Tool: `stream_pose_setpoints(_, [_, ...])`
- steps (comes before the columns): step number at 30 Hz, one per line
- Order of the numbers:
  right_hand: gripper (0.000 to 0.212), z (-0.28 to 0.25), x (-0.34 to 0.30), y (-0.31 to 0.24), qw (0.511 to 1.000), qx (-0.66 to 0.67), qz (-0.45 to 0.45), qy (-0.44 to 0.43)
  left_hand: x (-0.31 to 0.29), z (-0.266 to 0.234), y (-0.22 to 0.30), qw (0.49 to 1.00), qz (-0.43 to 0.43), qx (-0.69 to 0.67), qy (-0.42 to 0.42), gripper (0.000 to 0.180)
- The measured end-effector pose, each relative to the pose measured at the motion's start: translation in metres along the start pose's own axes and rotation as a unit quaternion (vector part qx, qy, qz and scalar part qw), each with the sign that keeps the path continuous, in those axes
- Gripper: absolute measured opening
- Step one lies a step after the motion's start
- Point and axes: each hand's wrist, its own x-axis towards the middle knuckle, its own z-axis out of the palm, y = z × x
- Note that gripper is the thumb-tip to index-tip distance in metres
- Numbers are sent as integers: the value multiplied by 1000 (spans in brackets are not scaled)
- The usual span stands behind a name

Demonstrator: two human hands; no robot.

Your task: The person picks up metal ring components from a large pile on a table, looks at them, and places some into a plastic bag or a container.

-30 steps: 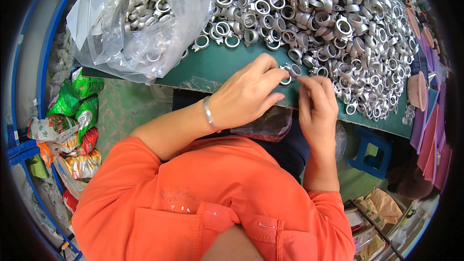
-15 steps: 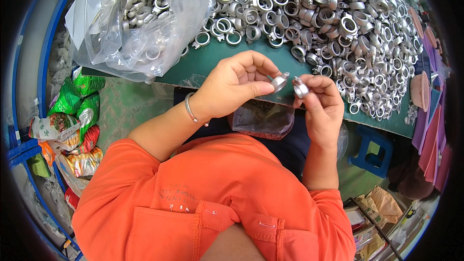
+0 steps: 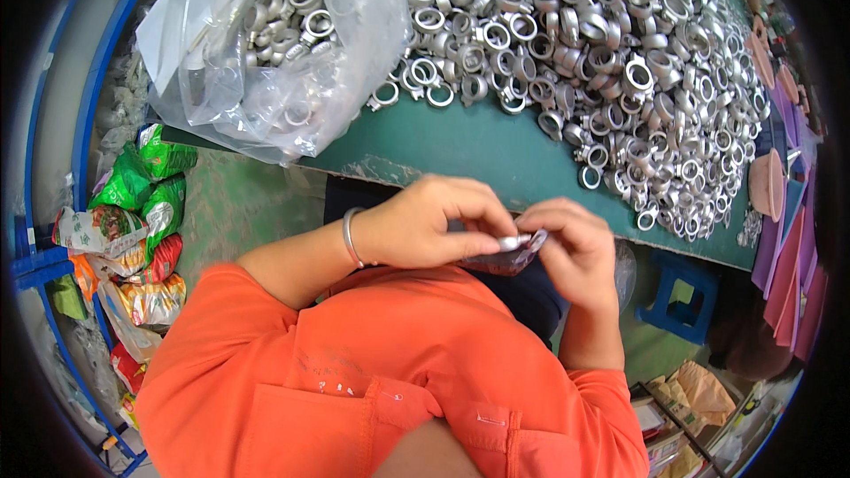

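Close to my body, below the table's near edge, my left hand [image 3: 443,221] pinches a small silver metal ring [image 3: 511,243] between thumb and fingers. My right hand [image 3: 574,243] is closed right beside it, its fingertips at the rim of a dark, translucent container [image 3: 500,263] in front of my lap. Whatever the right fingers hold is hidden behind them. The two hands almost touch. Beyond them a big heap of similar metal rings [image 3: 611,62], each with a small knob, covers much of the green table [image 3: 425,146].
A clear plastic bag [image 3: 305,115] with more rings lies on the table's left part. Green and red packages [image 3: 159,212] are stacked by a blue-framed rack [image 3: 93,80] at left. A blue stool [image 3: 682,296] stands below the table at right, near pink and purple sheets [image 3: 788,239].
Both hands have come down from the table edge toward my body and closer together. The ring seen in my right fingers before is now out of sight. The view has shifted slightly.
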Motion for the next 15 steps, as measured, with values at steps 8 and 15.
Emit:
stream_pose_setpoints(8, [37, 2, 44, -18, 947, -287, -140, 35, 27, -21, 15, 864, 81, 408, 283, 48])
stream_pose_setpoints(15, [39, 28, 123, 7, 856, -455, -159, 188, 61, -43, -8, 800, 112, 490, 326, 49])
